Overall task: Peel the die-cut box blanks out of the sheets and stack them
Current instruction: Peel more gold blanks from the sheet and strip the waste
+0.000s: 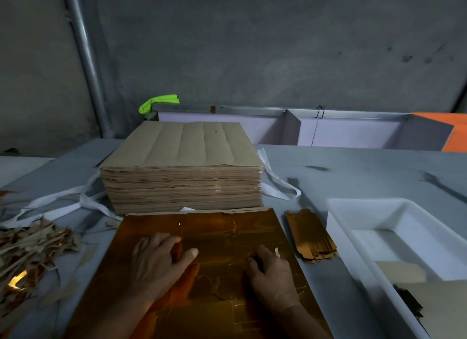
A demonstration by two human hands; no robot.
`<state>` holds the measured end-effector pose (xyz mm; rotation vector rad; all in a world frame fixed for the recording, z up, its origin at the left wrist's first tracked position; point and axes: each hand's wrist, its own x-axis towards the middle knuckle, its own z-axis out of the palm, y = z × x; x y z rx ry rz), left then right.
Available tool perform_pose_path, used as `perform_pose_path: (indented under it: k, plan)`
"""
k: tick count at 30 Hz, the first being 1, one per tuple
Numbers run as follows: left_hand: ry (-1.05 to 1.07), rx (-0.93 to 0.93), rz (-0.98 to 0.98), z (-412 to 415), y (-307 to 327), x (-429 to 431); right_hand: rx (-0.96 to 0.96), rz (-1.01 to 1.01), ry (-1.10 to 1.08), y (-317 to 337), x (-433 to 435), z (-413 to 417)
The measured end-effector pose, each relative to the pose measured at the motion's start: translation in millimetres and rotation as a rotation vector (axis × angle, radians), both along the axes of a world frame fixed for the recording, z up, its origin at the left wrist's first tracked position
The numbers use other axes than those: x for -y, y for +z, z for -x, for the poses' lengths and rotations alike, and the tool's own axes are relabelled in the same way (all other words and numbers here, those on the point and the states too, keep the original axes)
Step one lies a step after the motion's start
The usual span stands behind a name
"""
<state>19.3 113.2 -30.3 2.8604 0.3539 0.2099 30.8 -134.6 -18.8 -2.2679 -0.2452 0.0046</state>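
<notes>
A shiny gold die-cut sheet [217,240] lies flat on the grey table in front of me, with faint cut lines across it. My left hand [156,260] presses on its left half, fingers curled down and thumb stretched right. My right hand [271,270] rests on the right half with its fingertips curled into the sheet; I cannot tell whether they pinch a blank. A small stack of peeled gold blanks [310,235] lies just right of the sheet. Behind the sheet stands a tall pile of brown-backed sheets [182,167].
A heap of torn scrap strips [30,253] covers the table at the left, with white straps [50,202] beside the pile. A white plastic tub [394,212] stands at the right, with card pieces inside. Grey dividers and a concrete wall lie beyond.
</notes>
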Motion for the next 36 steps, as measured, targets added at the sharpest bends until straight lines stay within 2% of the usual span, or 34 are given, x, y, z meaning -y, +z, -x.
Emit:
perform_pose_path:
  k: [9,36]
  plan:
    - [-0.046,-0.032,-0.037,-0.9,-2.6,2.1,-0.002,0.015,0.005,0.3,0.3,0.8]
    - [-0.025,0.108,-0.061,-3.4,-6.7,2.1,0.081,0.141,0.076,-3.9,-1.8,2.8]
